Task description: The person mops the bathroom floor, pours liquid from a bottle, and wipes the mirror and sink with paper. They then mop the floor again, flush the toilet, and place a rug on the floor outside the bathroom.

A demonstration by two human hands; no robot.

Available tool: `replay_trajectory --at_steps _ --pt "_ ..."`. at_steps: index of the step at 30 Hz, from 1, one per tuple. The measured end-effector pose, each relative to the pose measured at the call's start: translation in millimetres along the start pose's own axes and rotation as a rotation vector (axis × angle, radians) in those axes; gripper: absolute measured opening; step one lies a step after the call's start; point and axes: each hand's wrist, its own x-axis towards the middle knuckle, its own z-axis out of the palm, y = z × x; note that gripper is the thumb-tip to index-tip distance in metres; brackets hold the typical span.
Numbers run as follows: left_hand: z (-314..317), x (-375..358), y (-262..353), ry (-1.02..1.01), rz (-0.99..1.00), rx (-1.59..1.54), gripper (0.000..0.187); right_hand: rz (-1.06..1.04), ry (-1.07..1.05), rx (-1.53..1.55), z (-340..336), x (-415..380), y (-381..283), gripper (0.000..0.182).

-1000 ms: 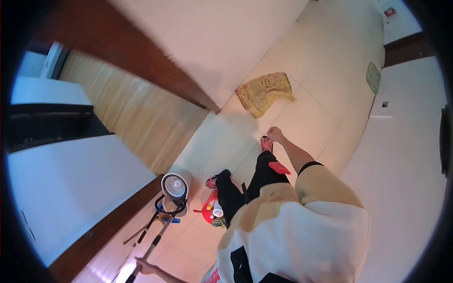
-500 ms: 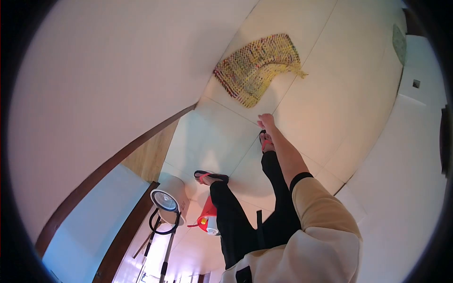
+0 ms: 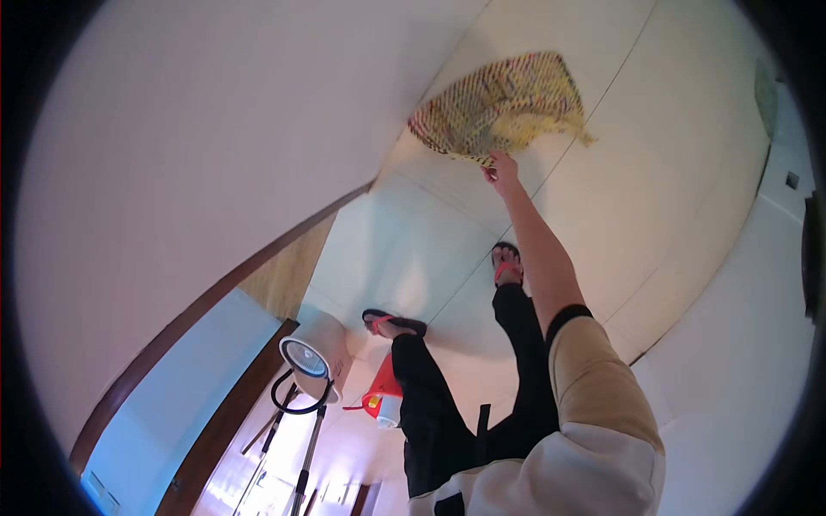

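Note:
A woven yellow and multicoloured mat [image 3: 508, 99] lies partly on the tiled floor beside the wall, its near edge raised and slightly blurred. My right hand [image 3: 501, 170] is closed on that near edge, at the end of my outstretched arm. My left hand does not show anywhere in the view. Below the hand are my feet in black and red flip-flops [image 3: 508, 265], standing apart on the tiles.
A white bucket [image 3: 323, 353] with a mop wringer stands at the lower left, with long handles beside it. Next to my leg is a red bucket [image 3: 380, 387] holding bottles. A brown door frame [image 3: 228, 413] and a pale wall [image 3: 232, 129] run along the left.
My right hand has moved forward from above my foot to the mat and taken hold of its near edge. That edge has lifted and folded back a little. The view has shifted slightly.

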Motion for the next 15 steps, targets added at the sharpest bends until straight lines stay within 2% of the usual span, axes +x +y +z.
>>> replay_trajectory --at_steps 4,5,7,10,11,12,13,14,15 --pt "6.0 -12.4 -13.2 0.010 -0.102 -0.044 0.043 -0.374 -0.209 0.042 3.0 -141.7 -188.2 0.024" --pt "5.4 -13.6 -17.6 0.015 -0.124 -0.050 0.043 -0.443 -0.240 0.072 -5.3 -177.1 -242.6 0.027" --pt "4.6 -17.2 -26.5 0.026 -0.174 -0.069 0.044 -0.716 -0.423 0.109 -37.2 -269.5 -341.1 0.028" --pt "-2.3 -18.6 -37.1 0.059 -0.250 -0.095 0.045 -1.060 -0.485 0.087 -50.5 -420.3 -418.0 0.031" --pt "-5.6 -18.1 -39.9 0.075 -0.274 -0.108 0.045 -0.879 -0.679 0.125 -74.7 -406.2 -423.7 0.031" --pt "-10.9 -13.9 -43.4 0.099 -0.294 -0.122 0.045 -0.683 -0.858 0.158 -123.6 -356.4 -422.4 0.032" --pt "-7.4 -4.7 -42.3 0.132 -0.322 -0.171 0.046 -0.807 -0.323 -0.267 -187.1 -274.1 -381.3 0.040" --pt "-15.9 4.0 -51.0 0.068 0.328 0.492 0.043 -0.690 0.168 -0.686 -243.5 -201.7 -341.0 0.047" --pt "-5.7 4.0 -53.9 0.132 -0.075 0.079 0.042 -0.835 0.174 -0.678 -306.5 -184.3 -285.4 0.059"
